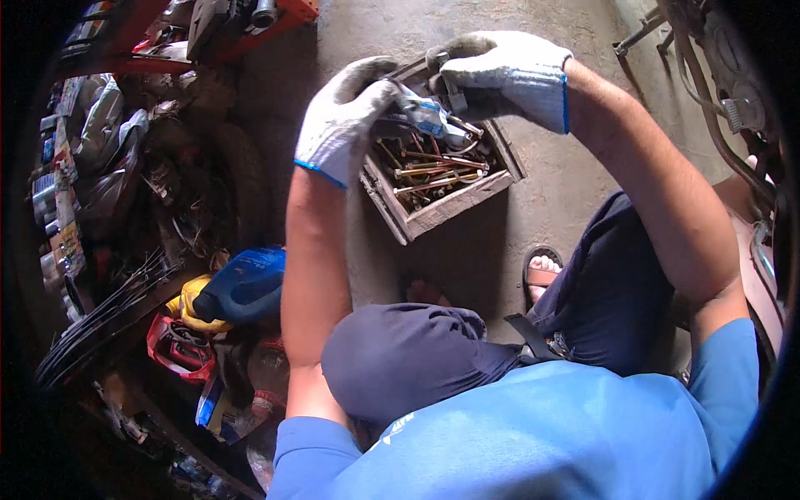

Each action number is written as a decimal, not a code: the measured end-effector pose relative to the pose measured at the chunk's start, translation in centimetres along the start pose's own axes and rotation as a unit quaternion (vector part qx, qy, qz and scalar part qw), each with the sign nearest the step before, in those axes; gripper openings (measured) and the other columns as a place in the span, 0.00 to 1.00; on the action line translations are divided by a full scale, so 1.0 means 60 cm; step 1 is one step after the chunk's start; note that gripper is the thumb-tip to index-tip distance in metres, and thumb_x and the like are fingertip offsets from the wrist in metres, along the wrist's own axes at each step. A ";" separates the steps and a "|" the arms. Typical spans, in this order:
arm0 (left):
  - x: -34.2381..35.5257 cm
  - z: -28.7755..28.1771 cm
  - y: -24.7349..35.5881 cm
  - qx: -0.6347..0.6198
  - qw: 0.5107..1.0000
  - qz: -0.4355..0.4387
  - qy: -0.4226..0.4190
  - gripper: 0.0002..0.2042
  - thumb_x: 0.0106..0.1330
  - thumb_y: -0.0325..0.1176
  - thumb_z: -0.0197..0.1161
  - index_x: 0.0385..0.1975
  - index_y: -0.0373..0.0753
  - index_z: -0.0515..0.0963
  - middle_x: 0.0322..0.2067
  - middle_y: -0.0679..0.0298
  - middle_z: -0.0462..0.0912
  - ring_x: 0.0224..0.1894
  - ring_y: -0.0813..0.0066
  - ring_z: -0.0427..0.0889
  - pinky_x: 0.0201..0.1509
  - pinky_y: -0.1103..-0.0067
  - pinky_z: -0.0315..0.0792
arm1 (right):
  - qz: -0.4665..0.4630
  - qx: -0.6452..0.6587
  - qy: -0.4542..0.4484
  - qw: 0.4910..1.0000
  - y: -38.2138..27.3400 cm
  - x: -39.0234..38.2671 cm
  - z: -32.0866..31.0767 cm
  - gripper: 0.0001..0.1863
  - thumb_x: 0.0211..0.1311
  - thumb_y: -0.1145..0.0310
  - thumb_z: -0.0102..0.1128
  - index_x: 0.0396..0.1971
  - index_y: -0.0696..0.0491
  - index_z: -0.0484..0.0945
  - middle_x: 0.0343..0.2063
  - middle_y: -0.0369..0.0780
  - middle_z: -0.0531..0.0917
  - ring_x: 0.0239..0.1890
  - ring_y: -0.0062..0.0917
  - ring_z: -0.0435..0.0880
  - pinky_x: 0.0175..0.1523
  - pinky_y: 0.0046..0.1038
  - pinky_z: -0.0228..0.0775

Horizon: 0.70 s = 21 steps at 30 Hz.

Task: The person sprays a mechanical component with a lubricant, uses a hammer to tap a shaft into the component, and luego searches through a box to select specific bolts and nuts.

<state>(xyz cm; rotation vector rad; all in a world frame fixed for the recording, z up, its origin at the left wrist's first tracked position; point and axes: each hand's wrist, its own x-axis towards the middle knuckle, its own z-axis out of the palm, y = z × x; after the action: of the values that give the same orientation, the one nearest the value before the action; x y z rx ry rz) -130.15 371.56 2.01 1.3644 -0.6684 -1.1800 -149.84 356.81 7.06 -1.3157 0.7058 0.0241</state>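
Note:
Both of my hands wear white knit gloves with grey-coated fingers and blue cuffs. My left hand (346,112) is closed on a crumpled blue-and-white plastic packet (427,115), pinched between thumb and fingers. My right hand (510,73) is curled just to the right of the packet; a small greyish piece shows at its fingertips, too unclear to name. Below both hands stands a wooden box (460,207) on the floor. Long brass-coloured bolts (433,169) lie jumbled in it. The gloves hide the box's far part.
At the left, a blue plastic bottle (246,287) lies by a yellow container (197,302) and a red holder (179,350). Thin rods (108,312) and plastic bags clutter that side. A red metal shelf (258,37) stands far left, metal tubing (704,100) at the right. My sandalled foot (542,275) is near the box.

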 end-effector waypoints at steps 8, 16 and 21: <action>-0.008 0.053 -0.006 -0.141 0.989 -0.022 -0.031 0.20 0.72 0.28 0.64 0.61 0.27 0.73 0.45 0.56 0.84 0.41 0.72 0.87 0.41 0.76 0.87 | 0.006 0.011 0.014 1.000 0.015 0.012 0.004 0.20 0.74 0.62 0.61 0.59 0.56 0.78 0.41 0.36 0.86 0.41 0.19 0.86 0.51 0.25 0.83; -0.006 0.058 -0.010 -0.157 0.987 -0.023 -0.015 0.19 0.72 0.28 0.64 0.60 0.28 0.75 0.46 0.56 0.85 0.40 0.73 0.87 0.40 0.75 0.87 | -0.009 -0.052 0.003 0.999 0.015 0.007 0.003 0.22 0.73 0.58 0.61 0.58 0.56 0.78 0.42 0.37 0.85 0.42 0.19 0.85 0.50 0.25 0.82; -0.005 0.060 -0.013 -0.141 0.990 -0.019 -0.012 0.19 0.71 0.28 0.65 0.59 0.28 0.76 0.45 0.57 0.86 0.40 0.73 0.87 0.41 0.75 0.87 | -0.012 -0.047 0.007 0.999 0.021 0.010 0.001 0.24 0.72 0.58 0.62 0.60 0.57 0.77 0.44 0.39 0.85 0.43 0.21 0.85 0.51 0.27 0.83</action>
<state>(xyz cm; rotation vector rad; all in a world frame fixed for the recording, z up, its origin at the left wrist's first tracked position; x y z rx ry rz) -133.74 370.60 1.95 1.1293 -0.4730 -1.2714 -149.81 357.01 5.70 -1.4145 0.7077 0.0299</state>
